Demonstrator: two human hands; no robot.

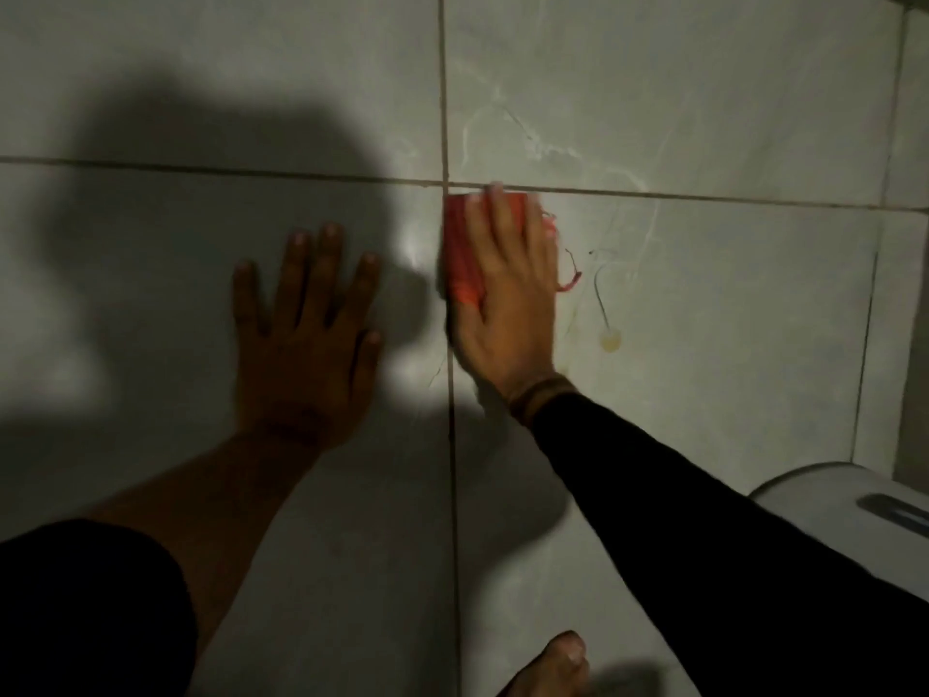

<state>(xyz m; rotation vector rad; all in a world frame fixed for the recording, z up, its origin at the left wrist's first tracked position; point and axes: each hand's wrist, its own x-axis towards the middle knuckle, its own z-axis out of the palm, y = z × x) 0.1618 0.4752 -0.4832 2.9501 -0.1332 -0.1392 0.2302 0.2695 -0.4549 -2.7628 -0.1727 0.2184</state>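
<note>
A red cloth point(460, 249) lies flat against the grey tiled wall point(704, 118), just below a horizontal grout line. My right hand point(507, 294) presses on it with straight fingers, covering most of it; loose red threads stick out at its right. My left hand point(306, 334) rests flat on the tile to the left, fingers spread, holding nothing. A yellowish drip stain point(610, 339) and pale streaks mark the tile right of the cloth.
A white toilet cistern lid point(824, 500) with a metal flush button sits at the lower right. A bare foot point(553, 666) shows at the bottom edge. A large dark shadow covers the left tiles. The wall corner runs down the far right.
</note>
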